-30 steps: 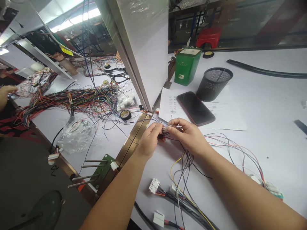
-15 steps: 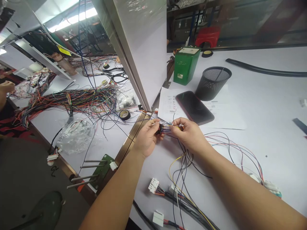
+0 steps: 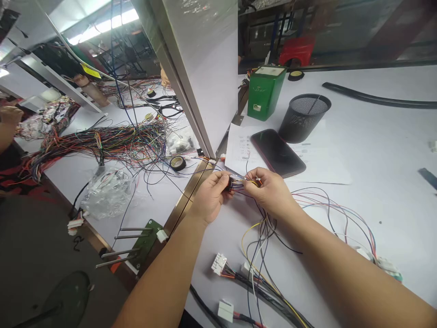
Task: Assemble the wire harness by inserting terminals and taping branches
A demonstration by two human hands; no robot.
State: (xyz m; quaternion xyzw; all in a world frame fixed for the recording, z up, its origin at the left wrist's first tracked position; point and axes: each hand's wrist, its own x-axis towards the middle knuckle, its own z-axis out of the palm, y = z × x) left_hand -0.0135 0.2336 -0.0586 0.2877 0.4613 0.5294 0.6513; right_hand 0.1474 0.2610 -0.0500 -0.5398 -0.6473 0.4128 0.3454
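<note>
Bag [image 3: 189,142] holds parts [image 3: 177,146] — left fingers [image 3: 221,181] closed on connector [image 3: 230,184], right fingers [image 3: 258,173] on wires [image 3: 238,181].

Both hands are bare: the left hand [image 3: 213,196] and the right hand [image 3: 271,191] show uncovered skin from fingers to wrists. The left forearm [image 3: 164,273] and the right forearm [image 3: 341,259] are bare too, smooth in outline, slim at the wrists and broadening evenly toward the picture's edges. Knuckles are softly rounded; fingernails are too small to make out. A black patch [image 3: 190,320] at the bottom edge may be clothing; its cut cannot be told.
</note>
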